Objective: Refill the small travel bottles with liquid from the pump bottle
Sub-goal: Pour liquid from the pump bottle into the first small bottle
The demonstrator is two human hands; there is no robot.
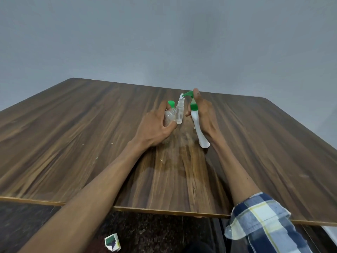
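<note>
Up near the far middle of the wooden bench (73, 136), the right hand (202, 114) is wrapped around the white pump bottle (198, 128), which tilts with its base on the bench and a finger resting on its green pump head (188, 94). The spout reaches left over the mouth of a slim clear travel bottle (179, 111) standing upright just beside it. The left hand (155, 127) curls around a second, ribbed clear travel bottle (169, 115) with a green cap (171, 103), touching the slim one. A plaid sleeve (260, 221) covers the right forearm. A small carton (112, 242) lies on the floor below.
</note>
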